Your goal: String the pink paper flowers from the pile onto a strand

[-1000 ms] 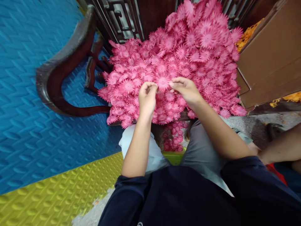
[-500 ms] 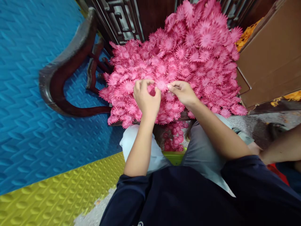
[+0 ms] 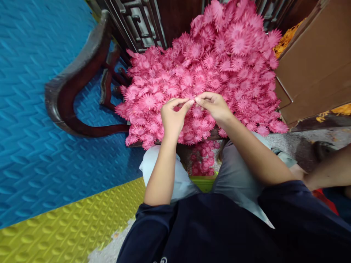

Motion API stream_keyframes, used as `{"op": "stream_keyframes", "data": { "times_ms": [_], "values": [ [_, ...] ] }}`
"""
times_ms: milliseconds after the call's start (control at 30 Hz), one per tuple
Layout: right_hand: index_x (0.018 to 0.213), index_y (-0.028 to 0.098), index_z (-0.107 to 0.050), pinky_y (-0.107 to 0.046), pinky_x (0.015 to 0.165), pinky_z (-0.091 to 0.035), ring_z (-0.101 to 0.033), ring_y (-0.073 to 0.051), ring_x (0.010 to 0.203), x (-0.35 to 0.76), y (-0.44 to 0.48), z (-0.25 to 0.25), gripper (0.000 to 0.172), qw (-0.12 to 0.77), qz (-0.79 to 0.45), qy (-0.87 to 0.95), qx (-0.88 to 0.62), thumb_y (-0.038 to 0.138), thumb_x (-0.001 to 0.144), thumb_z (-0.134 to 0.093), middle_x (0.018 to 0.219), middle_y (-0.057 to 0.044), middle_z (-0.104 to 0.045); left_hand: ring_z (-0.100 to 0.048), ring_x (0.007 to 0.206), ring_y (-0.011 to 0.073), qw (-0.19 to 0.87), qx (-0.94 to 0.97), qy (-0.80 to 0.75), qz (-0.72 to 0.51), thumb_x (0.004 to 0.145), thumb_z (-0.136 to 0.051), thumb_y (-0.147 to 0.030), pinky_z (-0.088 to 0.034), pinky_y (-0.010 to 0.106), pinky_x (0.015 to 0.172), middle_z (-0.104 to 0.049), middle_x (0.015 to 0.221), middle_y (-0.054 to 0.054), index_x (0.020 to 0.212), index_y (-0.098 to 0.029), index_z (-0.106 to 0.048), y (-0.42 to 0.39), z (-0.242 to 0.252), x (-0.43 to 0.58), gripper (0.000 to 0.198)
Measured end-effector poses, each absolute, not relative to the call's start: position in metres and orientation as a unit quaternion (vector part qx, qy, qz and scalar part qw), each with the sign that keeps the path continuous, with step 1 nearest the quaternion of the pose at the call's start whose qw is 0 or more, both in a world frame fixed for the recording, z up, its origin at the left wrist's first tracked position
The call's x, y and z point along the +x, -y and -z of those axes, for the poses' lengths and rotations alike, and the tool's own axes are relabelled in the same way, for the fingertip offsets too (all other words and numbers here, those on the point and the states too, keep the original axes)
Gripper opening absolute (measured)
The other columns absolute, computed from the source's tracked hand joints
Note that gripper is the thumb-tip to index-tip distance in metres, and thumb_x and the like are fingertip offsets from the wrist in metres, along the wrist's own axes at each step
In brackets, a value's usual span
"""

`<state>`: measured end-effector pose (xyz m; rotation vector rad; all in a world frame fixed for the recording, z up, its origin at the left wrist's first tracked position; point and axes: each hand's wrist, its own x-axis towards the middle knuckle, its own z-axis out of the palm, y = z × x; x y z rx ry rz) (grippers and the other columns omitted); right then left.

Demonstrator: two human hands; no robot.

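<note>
My left hand (image 3: 174,116) is pinched shut, thumb and forefinger pressed together. Right opposite it, my right hand (image 3: 215,106) makes a pinch too, and the fingertips of both nearly meet. Between them is a pink flower (image 3: 191,94), flat with thin pointed petals; the fingers cover much of it, and it blends into those behind. Just under and beyond both hands spreads a big heap of the same pink flowers (image 3: 211,60), piled higher at the back right, on a dark wooden seat.
A curved wooden armrest (image 3: 61,95) stands at the left above blue textured matting (image 3: 24,120). At the right is a brown cardboard box (image 3: 318,69) with orange material (image 3: 289,36) behind it. More pink flowers (image 3: 203,160) lie below the seat. Another person's arm (image 3: 329,170) shows at the right edge.
My left hand has moved slightly right and closed its fingers at the pink flower, from a loose open curl. My right hand has stayed nearly in place, still pinching.
</note>
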<state>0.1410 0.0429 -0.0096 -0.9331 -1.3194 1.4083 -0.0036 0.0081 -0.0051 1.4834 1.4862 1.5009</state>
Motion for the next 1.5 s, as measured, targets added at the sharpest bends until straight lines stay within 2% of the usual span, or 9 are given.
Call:
{"op": "stream_keyframes", "data": {
  "times_ms": [133,300,667,967,1133,1300,1500],
  "values": [
    [0.067,0.016,-0.064,-0.024,0.059,-0.038,-0.046,-0.007,0.059,0.141,-0.041,0.008,0.043,0.477,-0.593,0.531,-0.374,0.053,0.055,-0.081,0.062,0.003,-0.056,-0.067,0.068,0.0130,0.347,0.526,-0.535,-0.563,0.067,-0.078,-0.039,-0.050,0.025,0.068,-0.075,0.074,0.001,0.071,-0.020,-0.076,-0.009,0.007,-0.004,0.020],
    [0.065,0.017,-0.065,-0.025,0.063,-0.040,-0.046,-0.006,0.060,0.140,-0.038,0.005,0.041,0.473,-0.609,0.514,-0.376,0.051,0.051,-0.083,0.061,0.004,-0.057,-0.066,0.068,0.0123,0.382,0.516,-0.512,-0.571,0.063,-0.080,-0.042,-0.051,0.025,0.068,-0.076,0.074,0.001,0.070,-0.021,-0.076,-0.010,0.010,-0.006,0.023],
    [0.062,0.016,-0.067,-0.024,0.061,-0.039,-0.046,-0.005,0.057,0.136,-0.035,0.000,0.040,0.461,-0.635,0.483,-0.390,0.047,0.045,-0.086,0.057,0.005,-0.058,-0.060,0.063,0.0102,0.357,0.505,-0.522,-0.587,0.066,-0.077,-0.020,-0.046,0.023,0.066,-0.071,0.067,-0.001,0.066,-0.019,-0.073,-0.010,0.011,-0.007,0.004],
    [0.068,0.017,-0.071,-0.023,0.061,-0.042,-0.050,-0.006,0.059,0.137,-0.034,0.000,0.036,0.436,-0.656,0.481,-0.385,0.046,0.052,-0.084,0.062,0.003,-0.062,-0.059,0.063,0.0100,0.341,0.510,-0.528,-0.587,0.071,-0.070,-0.014,-0.046,0.023,0.065,-0.069,0.065,-0.003,0.064,-0.019,-0.070,-0.011,0.010,-0.009,0.008],
    [0.069,0.016,-0.072,-0.022,0.060,-0.041,-0.050,-0.005,0.059,0.139,-0.036,0.005,0.033,0.456,-0.658,0.472,-0.370,0.042,0.053,-0.084,0.062,0.003,-0.062,-0.063,0.068,0.0112,0.343,0.534,-0.520,-0.572,0.075,-0.070,-0.023,-0.049,0.024,0.069,-0.073,0.073,0.000,0.072,-0.019,-0.073,-0.008,0.007,-0.007,0.006],
    [0.071,0.017,-0.071,-0.021,0.055,-0.038,-0.049,-0.004,0.057,0.142,-0.038,0.011,0.034,0.456,-0.666,0.458,-0.373,0.041,0.052,-0.086,0.065,0.003,-0.063,-0.064,0.069,0.0122,0.351,0.529,-0.521,-0.571,0.068,-0.078,-0.035,-0.050,0.025,0.070,-0.075,0.077,0.002,0.075,-0.020,-0.075,-0.007,0.008,-0.006,0.017],
    [0.073,0.016,-0.070,-0.021,0.055,-0.036,-0.047,-0.004,0.058,0.142,-0.036,0.010,0.034,0.444,-0.678,0.449,-0.376,0.043,0.056,-0.083,0.066,0.002,-0.062,-0.063,0.070,0.0123,0.336,0.547,-0.526,-0.558,0.067,-0.079,-0.034,-0.050,0.026,0.071,-0.074,0.079,0.002,0.075,-0.021,-0.074,-0.008,0.007,-0.006,0.016]
  ]
}}
